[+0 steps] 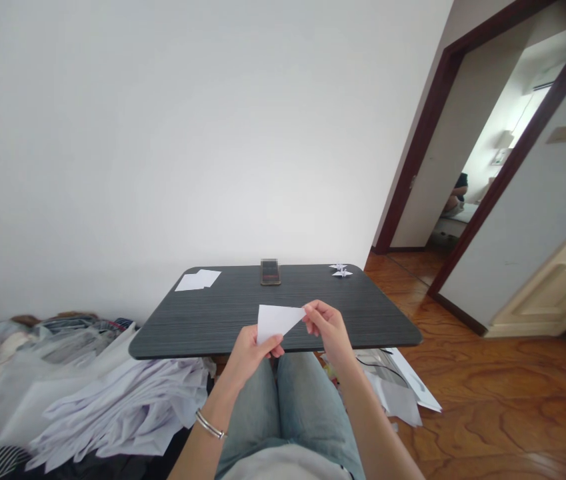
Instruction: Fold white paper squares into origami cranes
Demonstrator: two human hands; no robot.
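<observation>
A white sheet of paper folded into a triangle point(277, 320) is held up over the near edge of the dark table point(213, 320). My left hand point(251, 352) pinches its lower left corner, thumb on top. My right hand point(327, 325) pinches the pointed right tip between thumb and fingers. Both hands hover above my jeans-clad knees.
On the table's far side lie white paper sheets point(197, 280), an upright phone point(270, 272) and small folded paper cranes point(341, 270). Crumpled white cloth and clothes point(113, 400) pile at the left. Papers point(403, 393) lie on the wooden floor. Through the doorway a person point(457, 197) sits.
</observation>
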